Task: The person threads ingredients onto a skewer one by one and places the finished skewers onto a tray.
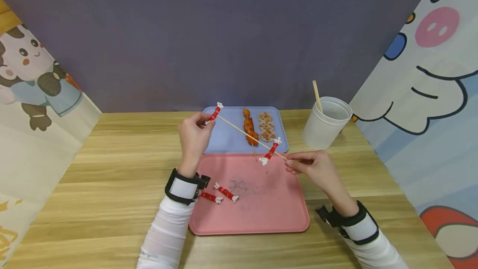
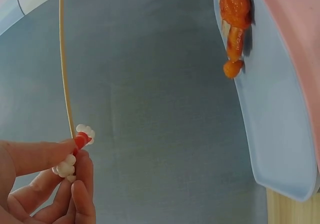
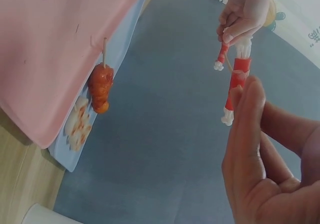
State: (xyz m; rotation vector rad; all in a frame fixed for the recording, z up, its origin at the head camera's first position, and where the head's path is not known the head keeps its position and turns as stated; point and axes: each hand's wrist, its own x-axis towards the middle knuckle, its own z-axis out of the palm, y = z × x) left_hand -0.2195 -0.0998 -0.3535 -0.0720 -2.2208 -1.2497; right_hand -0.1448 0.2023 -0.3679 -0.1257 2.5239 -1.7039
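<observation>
Above the trays, a thin wooden skewer (image 1: 239, 129) slants between both hands. My left hand (image 1: 196, 136) pinches a red piece with knobbly white ends (image 1: 215, 113) at the skewer's upper left end. In the left wrist view, thumb and fingertips press around that piece (image 2: 82, 140), and the stick meets it. My right hand (image 1: 315, 168) pinches the lower right end of the skewer. Just beyond those fingertips, a second red-and-white piece (image 1: 271, 151) sits crosswise on the stick. Two similar pieces (image 1: 226, 193) lie on the pink tray (image 1: 257, 219), one partly behind the left wrist strap.
A blue tray (image 1: 225, 138) behind the pink one bears a skewer of orange-brown food (image 1: 249, 125) and a column of pale round slices (image 1: 267, 125). To the right stands a white tub (image 1: 321, 130) with wooden sticks (image 1: 316, 94). A grey panel (image 1: 224, 45) rises behind the table.
</observation>
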